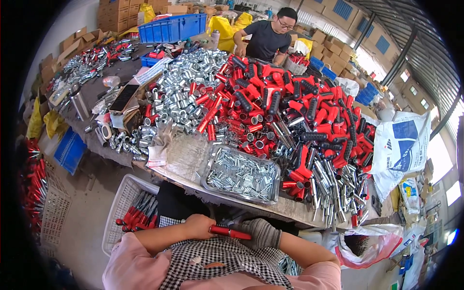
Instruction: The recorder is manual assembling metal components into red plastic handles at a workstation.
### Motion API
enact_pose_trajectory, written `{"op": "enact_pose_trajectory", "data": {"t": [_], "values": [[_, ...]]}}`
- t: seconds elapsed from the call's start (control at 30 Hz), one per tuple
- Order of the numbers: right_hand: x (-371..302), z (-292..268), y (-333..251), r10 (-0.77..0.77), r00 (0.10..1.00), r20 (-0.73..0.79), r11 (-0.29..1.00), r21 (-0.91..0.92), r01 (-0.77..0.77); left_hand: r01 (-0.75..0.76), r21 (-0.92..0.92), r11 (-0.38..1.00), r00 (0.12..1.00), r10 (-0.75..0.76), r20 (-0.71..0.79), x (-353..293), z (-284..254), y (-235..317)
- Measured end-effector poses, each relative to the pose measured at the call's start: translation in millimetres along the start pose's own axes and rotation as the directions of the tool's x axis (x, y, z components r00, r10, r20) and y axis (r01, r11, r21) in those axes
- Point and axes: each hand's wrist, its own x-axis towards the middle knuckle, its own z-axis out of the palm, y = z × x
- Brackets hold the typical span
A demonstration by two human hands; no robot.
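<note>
In front of my apron, my left hand (199,226) is bare and closed around one end of a red tool handle (231,232). My right hand (261,234), in a grey knitted glove, wraps the other end of the same piece. Its far end is hidden by the glove. Just beyond, at the table's near edge, stands a clear tray (207,186) full of small silver pins (241,174). Behind it rises a heap of red handles with black grips (309,106). Silver metal sleeves (181,82) are piled to its left.
A white crate (116,220) with red-handled tools stands left of my lap. Silver rods (333,183) lie at the table's right edge, near an open white sack (369,241). A phone (124,97) and steel flask (79,104) sit left. A co-worker (268,38) works across the table.
</note>
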Motion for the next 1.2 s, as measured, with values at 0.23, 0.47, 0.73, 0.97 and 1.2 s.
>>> {"op": "enact_pose_trajectory", "data": {"t": [0.23,0.47,0.73,0.97,1.2], "values": [[-3,12,14,0.171,0.983,0.063,0.961,0.211,-0.18,0.004,0.148,0.989,0.994,0.012,-0.106,2,-4,-1],[-1,5,8,0.396,0.881,0.259,0.422,0.801,-0.425,-0.041,0.243,0.969,0.922,0.13,-0.365,1,-2,-2],[-12,2,12,0.402,0.867,0.296,0.215,0.89,-0.403,-0.059,0.197,0.979,0.914,0.132,-0.385,4,-8,4],[-11,-13,-5,-0.35,0.932,0.091,0.83,-0.43,0.354,-0.167,-0.484,0.859,0.83,0.388,0.401,11,-17,-16],[-11,12,9,-0.034,0.989,-0.143,0.999,0.008,0.036,0.04,0.119,0.992,0.998,-0.046,0.041,5,-29,18]]}}
